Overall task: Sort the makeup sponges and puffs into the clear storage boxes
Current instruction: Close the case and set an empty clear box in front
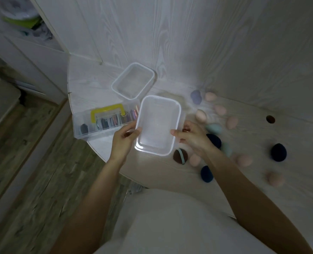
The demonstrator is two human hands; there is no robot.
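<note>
Nothing is sorted yet: the left hand [123,142] and right hand [190,138] pinch the empty near box [158,125], the second box [133,80] just behind it also empty, sponges [231,122] scattered to its right

- The left hand [123,139] reaches forward, thumb and fingers pinching the clear box [158,123] at its left edge.
- The right hand [190,137] grips its right side, thumb on top.

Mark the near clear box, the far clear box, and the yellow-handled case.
near clear box [156,125], head view, bare floor.
far clear box [132,82], head view, bare floor.
yellow-handled case [107,111], head view, yellow handle.
</note>
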